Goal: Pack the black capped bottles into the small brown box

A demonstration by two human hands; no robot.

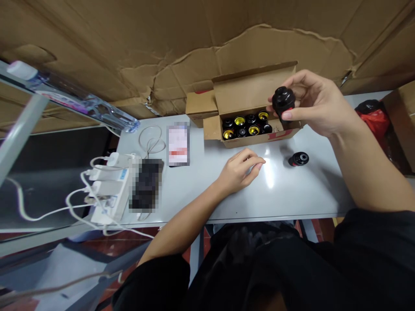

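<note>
My right hand (311,103) is raised at the right end of an open cardboard box (246,141), its thumb and fingers closed around a black stepped cylindrical part (283,98) with a red band. Inside the box stand several similar black parts, some showing gold-coloured cup ends (240,121) and others black ends. My left hand (242,169) rests on the table in front of the box, fingers loosely stretched and holding nothing. Another black cylindrical part (300,159) lies on the table below my right hand.
A phone with a lit screen (178,144), a dark phone (146,185) and a white power strip (112,196) with cables are at left. A water bottle (78,97) lies on a shelf frame. At right, a red bag (374,120) sits beside a carton (403,121).
</note>
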